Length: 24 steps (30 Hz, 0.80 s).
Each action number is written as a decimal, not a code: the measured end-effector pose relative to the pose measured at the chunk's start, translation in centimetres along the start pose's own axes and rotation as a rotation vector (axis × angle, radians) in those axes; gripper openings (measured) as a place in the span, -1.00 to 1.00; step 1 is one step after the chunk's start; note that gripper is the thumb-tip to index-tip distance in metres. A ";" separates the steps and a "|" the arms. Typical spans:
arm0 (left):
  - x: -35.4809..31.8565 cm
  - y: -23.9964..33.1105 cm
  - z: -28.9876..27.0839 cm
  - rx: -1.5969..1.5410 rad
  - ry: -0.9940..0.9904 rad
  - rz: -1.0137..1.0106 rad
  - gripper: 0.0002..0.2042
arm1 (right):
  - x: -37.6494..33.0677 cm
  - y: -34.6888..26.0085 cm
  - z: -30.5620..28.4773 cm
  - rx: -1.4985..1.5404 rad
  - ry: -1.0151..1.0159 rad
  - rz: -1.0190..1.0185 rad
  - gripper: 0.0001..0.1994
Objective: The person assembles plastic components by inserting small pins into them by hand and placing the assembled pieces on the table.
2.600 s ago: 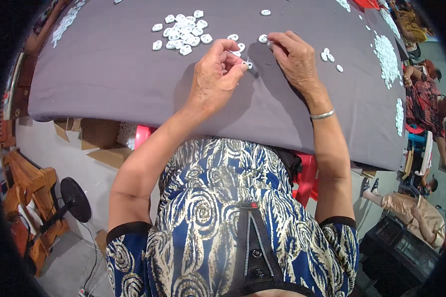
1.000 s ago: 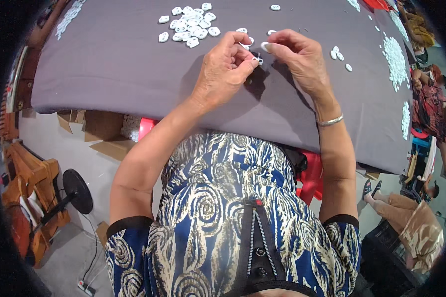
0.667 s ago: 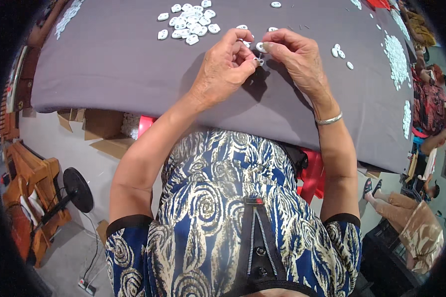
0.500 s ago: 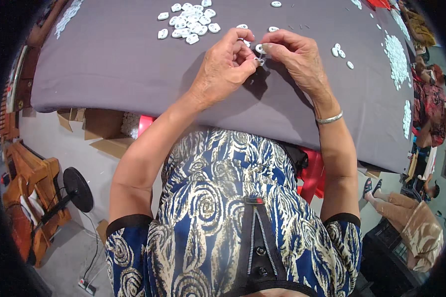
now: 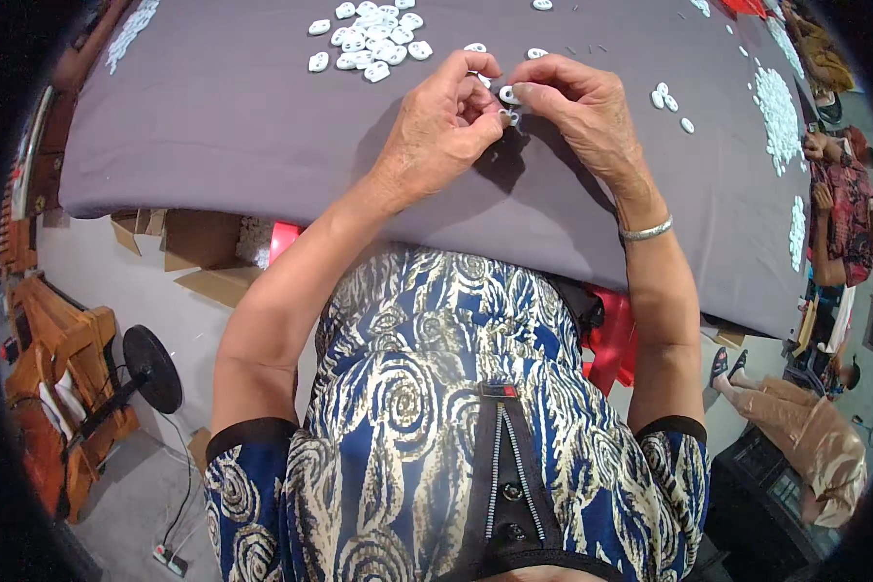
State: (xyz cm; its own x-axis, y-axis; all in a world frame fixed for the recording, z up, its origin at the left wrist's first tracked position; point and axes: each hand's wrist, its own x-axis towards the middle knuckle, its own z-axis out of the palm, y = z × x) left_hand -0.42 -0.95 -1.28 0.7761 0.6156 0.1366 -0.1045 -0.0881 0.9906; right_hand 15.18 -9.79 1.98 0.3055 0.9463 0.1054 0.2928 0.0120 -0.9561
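My left hand (image 5: 438, 121) is pinched closed above the grey cloth-covered table, with a small white plastic piece (image 5: 505, 119) at its thumb tip. Facing it, my right hand (image 5: 584, 109) pinches a white oval piece with a dark hole (image 5: 507, 94) between thumb and forefinger. The two small pieces are close together, and I cannot tell whether they touch. Just beyond my fingers lie a loose white oval piece (image 5: 537, 54) and another white piece (image 5: 474, 48). A heap of white oval pieces with holes (image 5: 373, 41) is farther off to the left.
Several small white ovals (image 5: 663, 97) lie right of my right hand. A wide spread of tiny white pieces (image 5: 776, 116) covers the table's right side. Thin short pins (image 5: 588, 48) lie beyond my hands. An open cardboard box (image 5: 202, 242) stands below the table edge; other people sit at right.
My hands have barely moved; the piece under my right fingers has shifted very slightly against the one in my left. At the far right, a person's arms have come into view at the table.
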 end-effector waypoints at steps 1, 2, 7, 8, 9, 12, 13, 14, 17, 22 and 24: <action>0.0 0.0 0.0 -0.004 -0.001 -0.005 -0.68 | 0.0 0.0 0.0 -0.013 -0.002 -0.006 -0.88; 0.0 -0.1 0.0 -0.007 -0.003 -0.010 -0.68 | -0.1 0.0 0.0 -0.013 -0.001 -0.006 -0.88; 0.0 0.1 0.0 0.004 -0.004 -0.019 -0.67 | -0.1 0.0 -0.1 -0.114 -0.040 -0.060 -0.88; -0.1 0.1 0.0 0.013 0.002 -0.009 -0.68 | -0.1 0.0 -0.1 -0.113 -0.040 -0.060 -0.88; -0.1 0.1 0.0 0.014 0.003 -0.009 -0.68 | -0.1 0.1 0.0 -0.118 -0.048 -0.059 -0.88; 0.0 0.1 0.0 0.002 0.011 -0.025 -0.68 | -0.1 0.4 0.0 -0.113 -0.056 -0.060 -0.88; 0.1 -0.1 0.0 -0.006 0.015 -0.026 -0.68 | -0.1 0.5 0.0 -0.101 -0.060 -0.063 -0.88; 0.1 -0.1 0.0 -0.014 0.019 -0.027 -0.68 | -0.1 0.7 0.1 -0.100 -0.059 -0.064 -0.88; 0.3 0.0 -0.3 -0.054 0.017 -0.057 -0.70 | 0.0 1.0 0.1 -0.057 -0.032 -0.105 -0.86; 0.3 0.7 -0.5 -0.142 -0.016 -0.076 -0.71 | -0.2 0.0 0.1 -0.261 -0.072 -0.187 -0.79; 0.2 1.2 -0.5 -0.176 -0.035 -0.104 -0.70 | -0.3 0.0 0.2 -0.285 -0.065 -0.210 -0.79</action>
State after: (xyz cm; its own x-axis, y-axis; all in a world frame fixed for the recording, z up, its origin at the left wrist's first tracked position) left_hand -0.72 -0.50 -0.08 0.8092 0.5864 0.0364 -0.1272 0.1144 0.9853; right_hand 14.93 -10.07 1.90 0.1561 0.9514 0.2653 0.5872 0.1266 -0.7995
